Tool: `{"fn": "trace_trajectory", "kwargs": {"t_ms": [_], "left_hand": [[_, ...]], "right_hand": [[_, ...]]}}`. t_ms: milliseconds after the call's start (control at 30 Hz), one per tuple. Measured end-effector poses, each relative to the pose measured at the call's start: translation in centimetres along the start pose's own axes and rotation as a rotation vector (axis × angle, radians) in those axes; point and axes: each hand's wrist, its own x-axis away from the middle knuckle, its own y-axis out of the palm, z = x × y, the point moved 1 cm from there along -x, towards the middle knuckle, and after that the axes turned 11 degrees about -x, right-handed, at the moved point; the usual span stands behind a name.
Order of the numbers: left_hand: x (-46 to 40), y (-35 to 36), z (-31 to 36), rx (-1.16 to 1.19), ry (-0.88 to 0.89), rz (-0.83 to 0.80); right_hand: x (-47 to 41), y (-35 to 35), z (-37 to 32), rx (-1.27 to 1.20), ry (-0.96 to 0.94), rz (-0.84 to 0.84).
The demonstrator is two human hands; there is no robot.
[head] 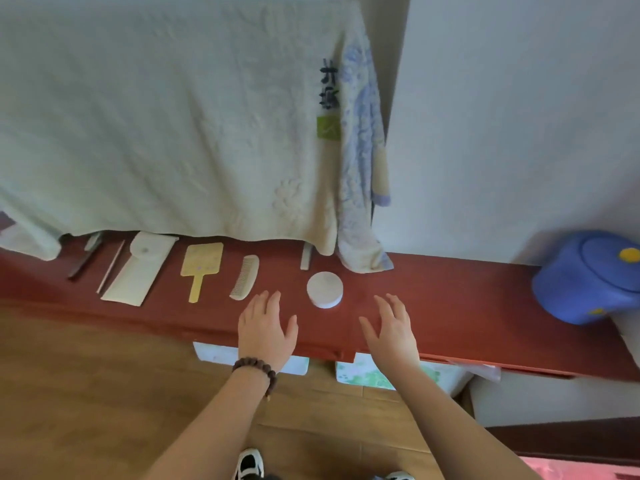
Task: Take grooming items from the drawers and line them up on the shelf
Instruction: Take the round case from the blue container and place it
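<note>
Your left hand [266,329] and right hand [390,329] hover over the shelf [450,289], fingers spread and holding nothing; the jar [325,289] sits between them, just beyond your fingertips

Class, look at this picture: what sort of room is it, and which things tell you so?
Probably a bedroom or dressing corner at home. A red shelf holds a comb, a paddle brush and a white jar, with towels hanging above and wooden flooring below.

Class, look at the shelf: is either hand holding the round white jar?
No. The round white jar stands alone on the red shelf, between the open left hand and right hand, touched by neither.
</note>
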Motion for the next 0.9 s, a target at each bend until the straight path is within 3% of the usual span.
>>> {"fn": "trace_trajectory", "kwargs": {"t_ms": [333,600,900], "left_hand": [[-2.2,-0.5,-13.5,0.019,0.13,-0.082],[-4.7,-0.8,-15.3,0.036,0.199,-0.129],[-6.3,-1.5,-13.4,0.2,0.211,-0.131]], "right_hand": [[1.3,10.9,-7.4,-0.016,0.146,0.111],[0.4,11.5,-8.5,0.009,0.195,0.195],[-4.8,10.0,-8.0,0.181,0.191,-0.063]]}}
